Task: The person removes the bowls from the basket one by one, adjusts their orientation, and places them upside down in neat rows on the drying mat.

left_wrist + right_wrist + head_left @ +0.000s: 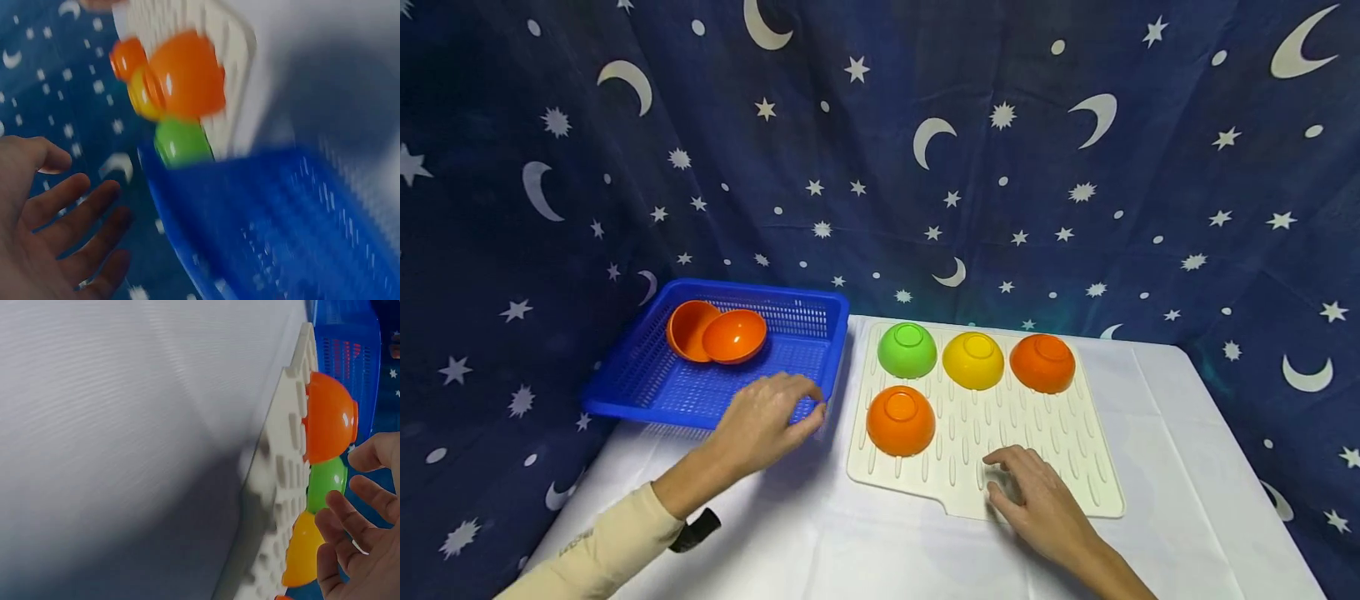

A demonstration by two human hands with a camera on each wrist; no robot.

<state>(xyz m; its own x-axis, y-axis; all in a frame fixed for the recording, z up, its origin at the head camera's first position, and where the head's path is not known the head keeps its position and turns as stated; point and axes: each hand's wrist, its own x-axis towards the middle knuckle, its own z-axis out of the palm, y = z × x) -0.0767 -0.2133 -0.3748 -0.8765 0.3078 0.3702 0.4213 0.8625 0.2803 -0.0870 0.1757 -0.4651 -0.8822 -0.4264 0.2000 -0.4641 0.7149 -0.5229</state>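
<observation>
My left hand [767, 421] hovers over the near right edge of a blue plastic basket [837, 342], fingers loosely bent around nothing. Inside the basket, two orange bowls [735, 337] lean together at the far left. Above the near part of a cream drying mat [962, 450] is my right hand [1037, 500], relaxed and holding nothing. Upside down on the mat stand a green bowl [907, 350], a yellow bowl [973, 361] and a dark orange bowl [1042, 363] in the back row. Another orange bowl [901, 421] sits upside down in front of the green one.
A white cloth [1172, 467] covers the table. Behind and to the left hangs a dark blue curtain [880, 150] with moons and stars. A black strap-like piece [696, 531] shows by the left sleeve [617, 542].
</observation>
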